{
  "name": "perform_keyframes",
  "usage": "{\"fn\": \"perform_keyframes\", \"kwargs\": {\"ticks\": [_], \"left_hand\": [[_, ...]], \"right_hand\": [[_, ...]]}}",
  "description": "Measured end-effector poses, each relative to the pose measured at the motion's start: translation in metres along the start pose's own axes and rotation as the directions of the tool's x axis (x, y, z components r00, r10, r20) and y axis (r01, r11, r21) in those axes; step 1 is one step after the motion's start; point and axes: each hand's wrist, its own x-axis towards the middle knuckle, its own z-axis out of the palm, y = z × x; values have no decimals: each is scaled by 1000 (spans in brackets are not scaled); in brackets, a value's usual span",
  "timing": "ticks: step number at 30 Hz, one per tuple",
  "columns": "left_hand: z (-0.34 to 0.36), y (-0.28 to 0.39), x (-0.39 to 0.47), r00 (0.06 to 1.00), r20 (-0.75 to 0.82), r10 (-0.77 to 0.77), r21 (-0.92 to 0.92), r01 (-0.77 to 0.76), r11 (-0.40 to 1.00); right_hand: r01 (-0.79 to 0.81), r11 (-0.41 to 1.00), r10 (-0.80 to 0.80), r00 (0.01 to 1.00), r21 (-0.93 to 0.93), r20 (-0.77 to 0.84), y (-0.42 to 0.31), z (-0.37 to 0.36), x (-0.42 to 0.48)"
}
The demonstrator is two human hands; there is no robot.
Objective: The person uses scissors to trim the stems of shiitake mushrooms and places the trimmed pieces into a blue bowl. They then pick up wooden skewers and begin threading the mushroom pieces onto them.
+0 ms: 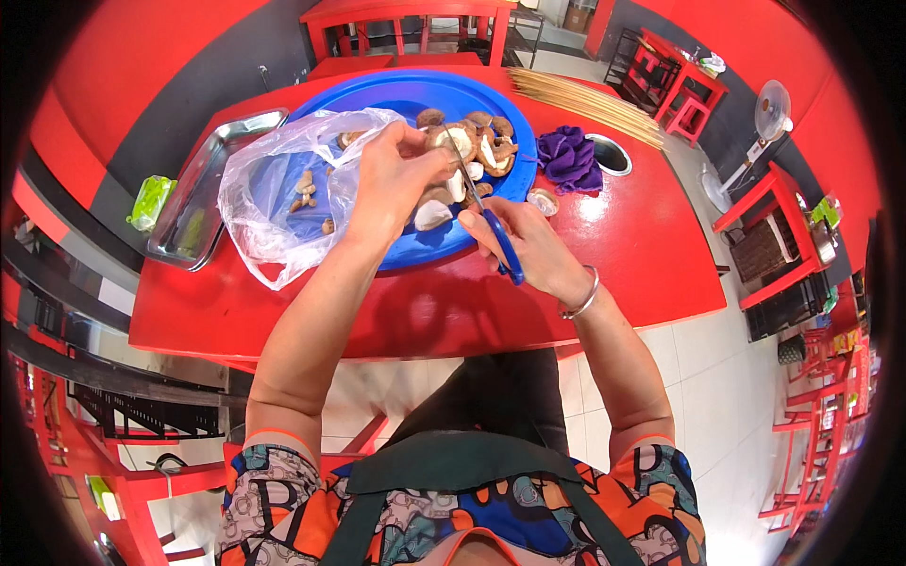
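My left hand (400,173) pinches a brown-capped mushroom (456,141), its pale underside towards me. Blue-handled scissors (501,237) are gripped in my right hand (534,244), and their blades reach up against that mushroom. Whether the blades are parted is hard to tell. Under both hands lies a large round blue plastic tray (417,258) with several mushrooms (499,152) on its right side. A clear plastic bag (244,205) sits open on the tray's left, and small cut stems (304,189) show at it. One mushroom (543,201) rests on the red table just right of the tray.
On the red table (637,247) are a purple cloth (568,159), a metal-rimmed round hole (610,154) and a bundle of thin wooden sticks (587,105). A metal tray (205,191) and a green packet (151,203) are at the left. A fan (754,145) stands beyond the right edge.
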Motion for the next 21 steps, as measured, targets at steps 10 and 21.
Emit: {"fn": "perform_keyframes", "kwargs": {"ticks": [10,21], "left_hand": [[-9,-29,67,997,-46,69,476,-39,878],[-90,26,17,788,361,499,879,-467,101]], "right_hand": [[107,991,-110,993,-76,-47,23,-9,55],[-85,920,129,987,382,-92,53,-21,52]]}}
